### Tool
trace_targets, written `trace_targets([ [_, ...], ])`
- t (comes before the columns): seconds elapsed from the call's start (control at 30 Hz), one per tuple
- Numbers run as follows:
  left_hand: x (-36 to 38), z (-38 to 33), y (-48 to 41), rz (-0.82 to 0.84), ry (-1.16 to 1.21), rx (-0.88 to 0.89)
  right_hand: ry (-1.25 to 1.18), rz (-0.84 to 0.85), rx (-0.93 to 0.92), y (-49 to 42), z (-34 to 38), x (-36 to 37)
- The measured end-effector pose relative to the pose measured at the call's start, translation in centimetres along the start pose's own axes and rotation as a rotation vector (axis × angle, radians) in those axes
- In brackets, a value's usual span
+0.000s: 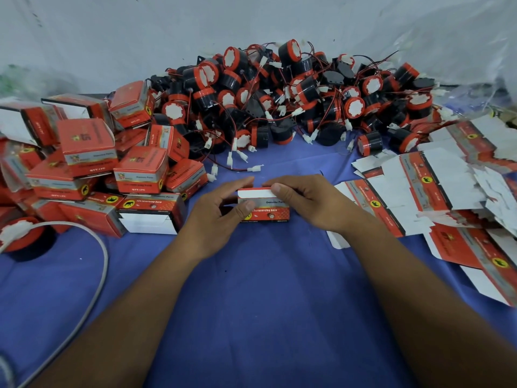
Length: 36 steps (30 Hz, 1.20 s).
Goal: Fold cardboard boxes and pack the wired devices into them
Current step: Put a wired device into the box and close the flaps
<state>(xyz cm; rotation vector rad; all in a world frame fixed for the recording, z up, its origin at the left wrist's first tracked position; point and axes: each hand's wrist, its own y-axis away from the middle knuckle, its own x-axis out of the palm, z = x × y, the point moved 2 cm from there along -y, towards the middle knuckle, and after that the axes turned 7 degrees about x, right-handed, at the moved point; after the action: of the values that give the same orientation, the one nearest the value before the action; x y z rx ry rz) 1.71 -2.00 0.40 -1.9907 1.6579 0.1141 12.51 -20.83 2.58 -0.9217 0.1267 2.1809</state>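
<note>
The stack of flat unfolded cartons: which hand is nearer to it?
Right. The right hand grips the small box just beside the flat cartons; the left hand grips the box's other end, farther from them.

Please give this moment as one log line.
step: folding box | left hand: grips box | right hand: grips box | devices: heap behind

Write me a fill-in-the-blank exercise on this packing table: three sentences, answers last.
The left hand and right hand grip one small box over a ____ cloth. The unfolded boxes lie flat on the person's ____ side. The folded boxes are piled on the person's ____ side.
Missing words: blue, right, left.
</note>
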Motion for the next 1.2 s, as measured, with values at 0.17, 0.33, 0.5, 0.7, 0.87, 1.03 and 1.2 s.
trace_targets([
  [0.17,0.0,0.2,0.0,0.024,0.047,-0.003,-0.045,0.010,-0.020,0.0,0.0,-0.2],
  [0.33,0.0,0.4,0.0,0.017,0.041,-0.011,-0.094,-0.013,0.004,-0.1,-0.2,-0.2],
  [0.5,0.2,-0.1,0.0,-0.016,-0.005,0.010,-0.078,-0.021,-0.036,-0.2,0.0,-0.3],
  [0.7,0.1,0.0,-0.1,-0.050,0.041,-0.034,-0.014,-0.082,-0.051,-0.4,-0.2,-0.1],
  [0.87,0.2,-0.7,-0.1,-0.095,0.068,-0.001,-0.007,-0.100,-0.042,-0.5,-0.2,0.1],
  [1.03,0.1,-0.6,-0.1,-0.094,0.035,0.034,0.022,-0.104,-0.067,-0.3,0.3,0.0],
  [1.2,0.0,-0.7,0.1,-0.134,-0.099,0.160,0.134,-0.131,-0.202,-0.4,0.8,0.5],
])
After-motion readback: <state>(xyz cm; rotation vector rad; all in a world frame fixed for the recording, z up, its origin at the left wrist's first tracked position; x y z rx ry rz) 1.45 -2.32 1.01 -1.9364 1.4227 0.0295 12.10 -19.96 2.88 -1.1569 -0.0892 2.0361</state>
